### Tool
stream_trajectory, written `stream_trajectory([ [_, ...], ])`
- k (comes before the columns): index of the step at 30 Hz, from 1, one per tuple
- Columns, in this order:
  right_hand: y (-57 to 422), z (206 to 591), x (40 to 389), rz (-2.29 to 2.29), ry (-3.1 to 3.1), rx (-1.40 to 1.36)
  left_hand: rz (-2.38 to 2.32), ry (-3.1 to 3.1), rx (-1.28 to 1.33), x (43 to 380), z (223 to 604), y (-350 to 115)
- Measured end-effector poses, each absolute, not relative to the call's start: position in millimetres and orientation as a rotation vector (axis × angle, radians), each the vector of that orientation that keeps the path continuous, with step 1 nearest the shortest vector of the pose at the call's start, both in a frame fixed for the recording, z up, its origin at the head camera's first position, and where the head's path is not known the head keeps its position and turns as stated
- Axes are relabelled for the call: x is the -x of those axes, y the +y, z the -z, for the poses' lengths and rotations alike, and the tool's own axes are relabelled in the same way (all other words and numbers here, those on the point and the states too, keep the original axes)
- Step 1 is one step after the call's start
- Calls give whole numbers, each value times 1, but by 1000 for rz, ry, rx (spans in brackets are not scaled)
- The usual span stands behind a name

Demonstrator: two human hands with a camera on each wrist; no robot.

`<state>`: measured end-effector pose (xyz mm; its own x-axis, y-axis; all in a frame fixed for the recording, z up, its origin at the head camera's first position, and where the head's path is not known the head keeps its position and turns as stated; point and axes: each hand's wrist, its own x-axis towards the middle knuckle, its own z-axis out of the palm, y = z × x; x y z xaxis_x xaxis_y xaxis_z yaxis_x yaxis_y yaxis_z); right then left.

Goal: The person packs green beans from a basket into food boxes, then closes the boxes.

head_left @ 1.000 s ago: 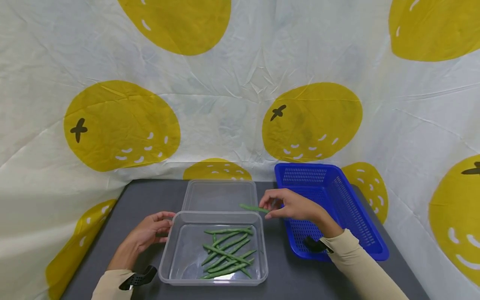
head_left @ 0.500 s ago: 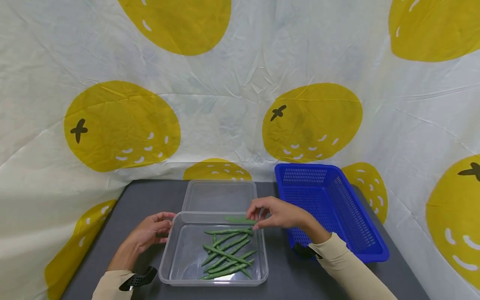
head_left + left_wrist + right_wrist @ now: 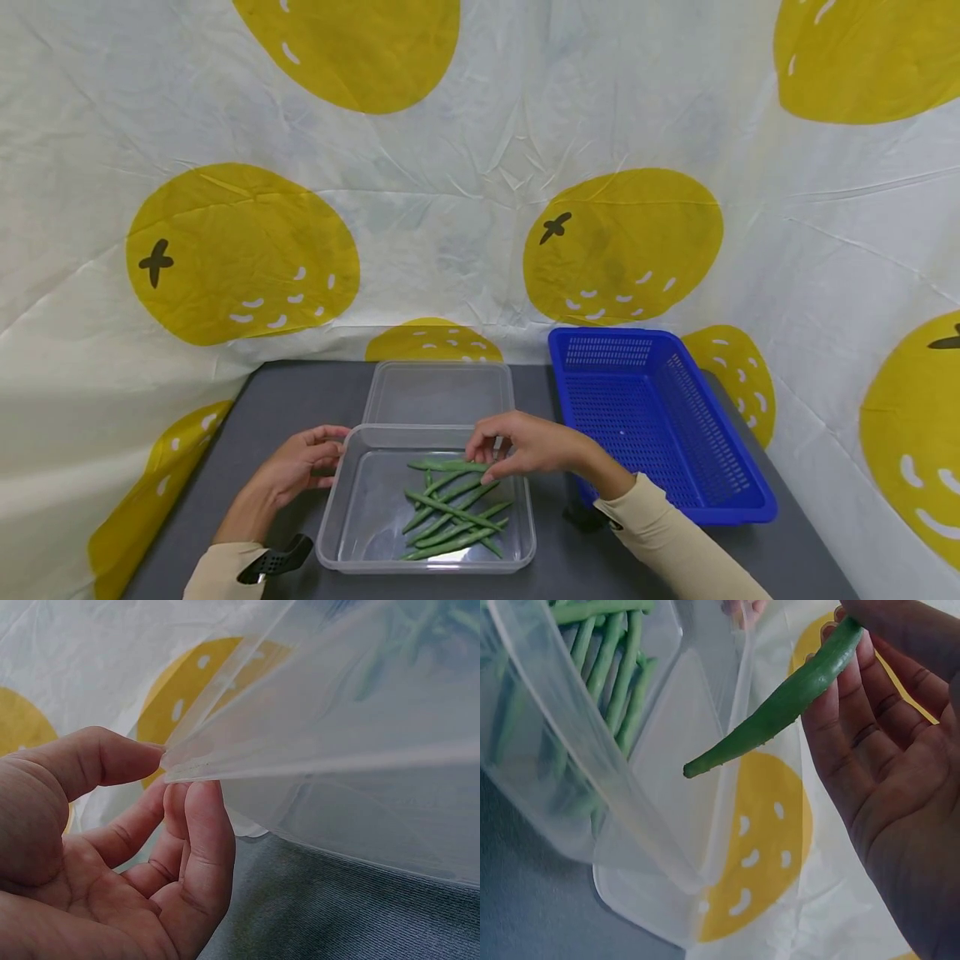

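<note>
In the head view, a clear plastic container (image 3: 427, 565) stands on the table with several green beans (image 3: 450, 508) lying crossed inside. My left hand (image 3: 296, 467) is at its left side; in the left wrist view, the thumb and fingertips pinch the rim's corner. Over the container's right back part, my right hand (image 3: 532, 450) pinches one green bean (image 3: 780, 709) by its end. The bean's free end points away from the fingers in the right wrist view, and the fingertips partly hide its other end.
A clear lid (image 3: 442, 392) lies flat behind the container. To the right stands a blue perforated basket (image 3: 630, 333), partly behind my right forearm. A white cloth (image 3: 450, 250) with yellow fruit prints hangs behind the dark table (image 3: 300, 392).
My right hand has moved left and nearer, from beside the basket to over the container, carrying the bean. The left hand has stayed at the container's side.
</note>
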<state>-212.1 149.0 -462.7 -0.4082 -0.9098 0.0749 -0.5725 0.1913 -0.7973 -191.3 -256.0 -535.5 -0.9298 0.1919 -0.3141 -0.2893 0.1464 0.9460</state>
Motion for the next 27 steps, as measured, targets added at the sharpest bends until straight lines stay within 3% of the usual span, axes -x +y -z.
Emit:
stream_trajectory([
  [16,135,463,201,1075,2099,1247,-1839,2095,84,192,536,-257],
  [27,142,455,213,1284,2401,927,-1790,2159,154,194,529,-253],
])
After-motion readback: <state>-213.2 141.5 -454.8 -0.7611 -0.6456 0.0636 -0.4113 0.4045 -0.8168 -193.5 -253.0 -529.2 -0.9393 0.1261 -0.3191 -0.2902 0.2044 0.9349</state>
